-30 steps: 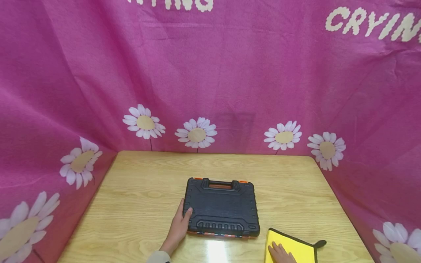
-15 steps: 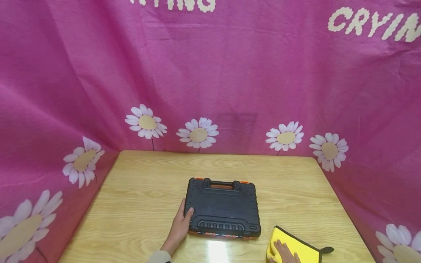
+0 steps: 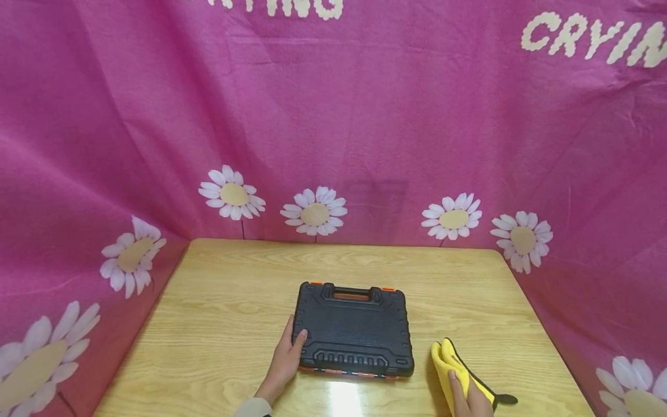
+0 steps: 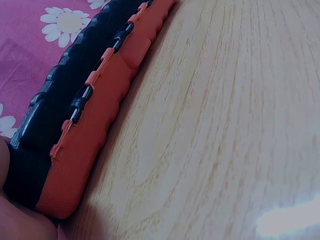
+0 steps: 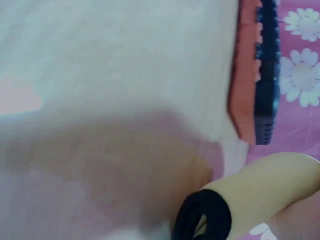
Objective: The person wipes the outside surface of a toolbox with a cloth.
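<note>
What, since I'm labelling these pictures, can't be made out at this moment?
Inside of the black case: all views, hidden because it is closed.
Some fingers of the left hand: head view, behind case or hand.
Part of the yellow cloth: head view, covered by the right hand.
End of the upper-right lettering: head view, cut by the right edge.

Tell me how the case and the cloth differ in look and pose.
Colour: the case is black over orange, while the cloth is yellow with black edging.
Shape: the case is boxy and looks stiff; the cloth is soft and folded over.
Pose: the case lies flat on the table, its side in the left hand; the cloth is bunched in the right hand.
Shared: both have black parts, and hands hold both.
</note>
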The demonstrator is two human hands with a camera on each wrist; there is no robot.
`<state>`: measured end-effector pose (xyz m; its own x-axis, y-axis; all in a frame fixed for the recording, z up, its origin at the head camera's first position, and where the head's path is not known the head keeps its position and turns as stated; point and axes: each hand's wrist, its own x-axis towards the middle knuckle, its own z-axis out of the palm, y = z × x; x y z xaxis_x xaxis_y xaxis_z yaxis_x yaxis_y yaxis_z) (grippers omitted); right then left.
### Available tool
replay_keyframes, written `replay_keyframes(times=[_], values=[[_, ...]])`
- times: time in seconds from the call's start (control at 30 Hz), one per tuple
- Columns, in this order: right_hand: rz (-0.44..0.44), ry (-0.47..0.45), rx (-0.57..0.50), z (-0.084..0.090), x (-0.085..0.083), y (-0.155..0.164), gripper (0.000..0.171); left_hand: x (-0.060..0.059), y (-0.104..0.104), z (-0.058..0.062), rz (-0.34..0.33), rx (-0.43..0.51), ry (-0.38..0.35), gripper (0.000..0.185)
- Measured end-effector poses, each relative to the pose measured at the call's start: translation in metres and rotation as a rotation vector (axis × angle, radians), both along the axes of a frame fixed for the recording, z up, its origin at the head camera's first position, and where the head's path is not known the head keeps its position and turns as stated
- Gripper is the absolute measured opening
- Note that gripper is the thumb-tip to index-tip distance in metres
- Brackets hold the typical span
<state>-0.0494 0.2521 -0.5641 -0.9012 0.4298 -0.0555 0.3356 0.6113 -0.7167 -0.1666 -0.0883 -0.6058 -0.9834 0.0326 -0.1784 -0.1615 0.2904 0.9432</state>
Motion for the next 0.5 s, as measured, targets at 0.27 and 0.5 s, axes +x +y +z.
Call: replay_keyframes(times=[0.27,0.5], values=[[0.011,0.033,-0.098,0.013,-0.020,-0.021,0.054,-0.001,0.001,0.001,-0.002,0.010,-0.004,0.068],[0.121,0.159,-0.102,0.021,-0.044,-0.045,0.054,-0.001,0.000,0.000,0.006,0.021,-0.010,0.069]])
